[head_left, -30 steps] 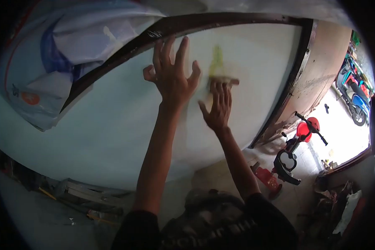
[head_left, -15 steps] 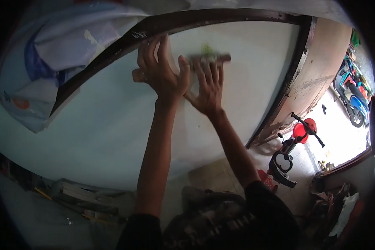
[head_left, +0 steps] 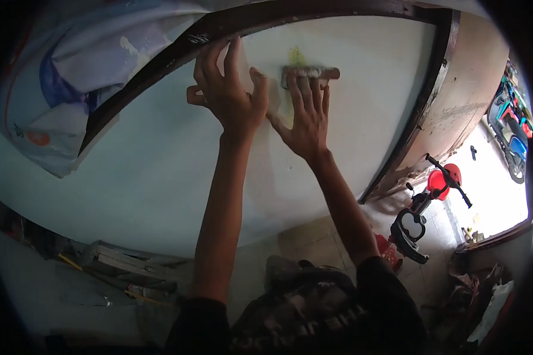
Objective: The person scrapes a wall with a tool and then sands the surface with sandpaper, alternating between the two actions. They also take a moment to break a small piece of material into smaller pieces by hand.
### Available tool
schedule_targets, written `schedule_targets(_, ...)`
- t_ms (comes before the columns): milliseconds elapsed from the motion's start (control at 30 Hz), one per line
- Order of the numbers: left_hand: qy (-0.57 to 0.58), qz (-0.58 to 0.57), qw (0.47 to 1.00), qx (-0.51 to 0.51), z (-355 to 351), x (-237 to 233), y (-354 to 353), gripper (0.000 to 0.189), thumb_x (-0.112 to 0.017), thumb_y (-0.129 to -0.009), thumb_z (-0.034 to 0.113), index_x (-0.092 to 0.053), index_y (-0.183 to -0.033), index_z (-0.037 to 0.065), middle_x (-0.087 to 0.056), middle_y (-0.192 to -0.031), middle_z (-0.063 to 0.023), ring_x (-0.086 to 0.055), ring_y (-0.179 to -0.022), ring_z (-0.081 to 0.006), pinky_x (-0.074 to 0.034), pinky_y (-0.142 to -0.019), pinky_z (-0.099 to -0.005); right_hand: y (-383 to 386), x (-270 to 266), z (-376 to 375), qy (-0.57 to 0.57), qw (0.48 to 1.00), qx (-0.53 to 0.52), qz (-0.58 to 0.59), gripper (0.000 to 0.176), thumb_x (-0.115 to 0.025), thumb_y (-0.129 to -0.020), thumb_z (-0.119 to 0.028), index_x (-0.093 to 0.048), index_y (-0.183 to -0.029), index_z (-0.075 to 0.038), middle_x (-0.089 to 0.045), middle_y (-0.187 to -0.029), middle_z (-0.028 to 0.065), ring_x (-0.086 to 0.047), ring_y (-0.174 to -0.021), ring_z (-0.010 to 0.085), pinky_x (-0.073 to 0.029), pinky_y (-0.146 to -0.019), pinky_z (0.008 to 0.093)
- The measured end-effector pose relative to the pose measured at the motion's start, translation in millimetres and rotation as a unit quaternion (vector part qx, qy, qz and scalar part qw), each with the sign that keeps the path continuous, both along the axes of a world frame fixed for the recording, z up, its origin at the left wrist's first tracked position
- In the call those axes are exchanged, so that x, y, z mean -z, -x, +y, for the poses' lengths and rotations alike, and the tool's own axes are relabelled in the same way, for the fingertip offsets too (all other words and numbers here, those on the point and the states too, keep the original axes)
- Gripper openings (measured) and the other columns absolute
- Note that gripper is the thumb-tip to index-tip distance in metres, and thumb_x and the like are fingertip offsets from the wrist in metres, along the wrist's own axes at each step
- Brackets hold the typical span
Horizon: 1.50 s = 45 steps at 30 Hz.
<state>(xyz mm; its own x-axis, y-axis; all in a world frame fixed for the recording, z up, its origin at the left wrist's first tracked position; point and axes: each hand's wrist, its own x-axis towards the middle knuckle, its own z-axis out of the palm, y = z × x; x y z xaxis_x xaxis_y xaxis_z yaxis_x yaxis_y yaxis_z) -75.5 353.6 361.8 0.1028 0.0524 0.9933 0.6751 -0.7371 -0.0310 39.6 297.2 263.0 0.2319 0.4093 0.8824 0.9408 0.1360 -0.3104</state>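
On the white panel, my right hand presses a brownish sanding block flat with its fingertips. The thumb stretches out to the left, off the block. A yellow-green patch shows on the panel just above the block. To the left, my left hand is spread against the panel, its fingertips reaching the dark frame along the top. It holds nothing that I can see. The block's underside is hidden against the panel.
Plastic sheeting hangs over the frame at upper left. A child's ride-on with handlebars stands on the tiled floor at right, near a bright doorway. A motorbike is outside. Wooden pieces lie at lower left.
The view has shifted slightly. My right hand and the sanding block have moved a little to the right and up on the panel. My left hand stays spread near the frame.
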Motion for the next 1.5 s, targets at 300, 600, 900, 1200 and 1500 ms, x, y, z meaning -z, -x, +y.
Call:
schedule_targets(300, -0.009, -0.007, 1.0, 0.006, -1.1, -0.2, 1.6, 0.057, -0.06, -0.075, 0.026, -0.057, -0.131, 0.019, -0.052, -0.131, 0.0015, -0.041, -0.125, -0.0226, -0.024, -0.091, -0.0459, 28.4, 176.0, -13.2, 0.179, 0.981, 0.014, 0.078, 0.093, -0.068, -0.08, -0.053, -0.024, -0.152, -0.014, -0.03, -0.153, 0.0136, -0.018, -0.145, 0.0352, -0.003, -0.116, 0.0594)
schedule_targets(600, -0.028, -0.002, 0.998, 0.055, 0.7, 0.9, 6.1, 0.055, -0.06, -0.078, 0.029, -0.055, -0.131, 0.015, -0.052, -0.132, -0.0012, -0.042, -0.127, -0.0241, -0.024, -0.092, -0.0468, 8.7, -19.9, 8.3, -0.033, 0.999, 0.011, 0.015, 0.086, -0.065, -0.083, -0.055, -0.029, -0.151, -0.017, -0.032, -0.153, 0.0111, -0.021, -0.144, 0.0353, -0.004, -0.116, 0.0587)
schedule_targets(900, -0.001, -0.001, 0.999, 0.046, -7.6, 0.1, 8.6, 0.059, -0.063, -0.078, 0.031, -0.051, -0.134, 0.014, -0.052, -0.134, -0.0021, -0.042, -0.129, -0.0241, -0.022, -0.095, -0.0467, 25.8, 166.3, 2.6, 0.142, 0.988, 0.009, 0.057, 0.091, -0.061, -0.083, -0.061, -0.022, -0.154, -0.019, -0.024, -0.155, 0.011, -0.014, -0.146, 0.0342, 0.005, -0.113, 0.0633)
schedule_targets(1200, -0.004, -0.015, 0.996, 0.086, -9.4, 0.8, 9.3, 0.059, -0.064, -0.079, 0.026, -0.049, -0.135, 0.013, -0.053, -0.134, -0.0056, -0.042, -0.129, -0.0259, -0.023, -0.095, -0.0463, 19.0, -28.5, 15.2, -0.069, 0.997, 0.008, 0.044, 0.078, -0.062, -0.085, -0.056, -0.036, -0.148, -0.019, -0.037, -0.149, 0.01, -0.021, -0.144, 0.0322, -0.001, -0.114, 0.0607)
schedule_targets(1500, 0.004, -0.007, 0.996, 0.091, -5.0, -1.4, 14.6, 0.051, -0.062, -0.082, 0.037, -0.051, -0.127, 0.013, -0.055, -0.131, -0.0033, -0.042, -0.128, -0.0238, -0.024, -0.097, -0.0474, 23.0, 141.4, 4.7, 0.127, 0.99, 0.016, 0.061, 0.083, -0.063, -0.085, -0.054, -0.028, -0.152, -0.02, -0.034, -0.149, 0.0113, -0.016, -0.146, 0.0336, 0.002, -0.114, 0.0623)
